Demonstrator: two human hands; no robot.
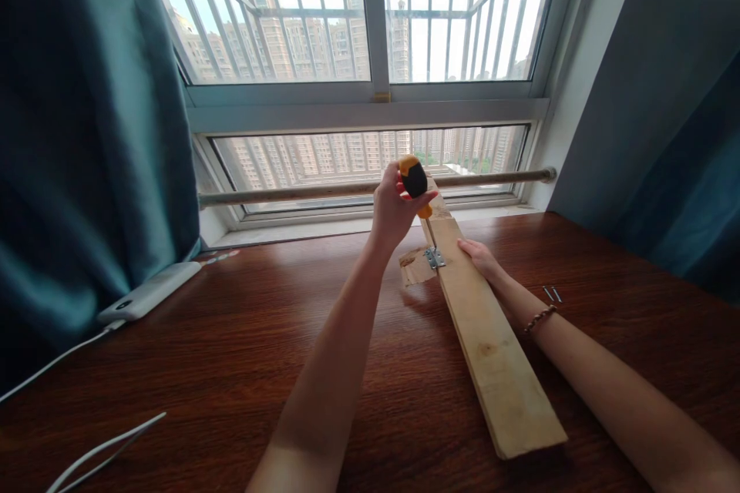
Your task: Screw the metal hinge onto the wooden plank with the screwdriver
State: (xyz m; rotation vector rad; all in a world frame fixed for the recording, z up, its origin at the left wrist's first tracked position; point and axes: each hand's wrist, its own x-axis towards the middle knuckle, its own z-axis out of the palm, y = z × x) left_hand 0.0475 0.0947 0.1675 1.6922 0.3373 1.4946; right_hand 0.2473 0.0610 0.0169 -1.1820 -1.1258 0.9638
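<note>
My left hand (396, 209) is closed round the yellow and black handle of a screwdriver (415, 181), held upright. Its shaft points down at a small metal hinge (434, 258) that joins a long pale wooden plank (491, 347) to a smaller piece of wood (414, 266) on its left. My right hand (481, 256) rests against the plank's right edge beside the hinge, fingers lying flat on the wood. A beaded bracelet (540, 317) circles my right wrist. The plank lies on a dark wooden table (231, 354).
Two loose screws (552, 293) lie on the table right of my right arm. A white power bank (149, 292) with a white cable (52, 362) lies at the left. Teal curtains hang on both sides. A window and a horizontal rod (324, 189) stand behind.
</note>
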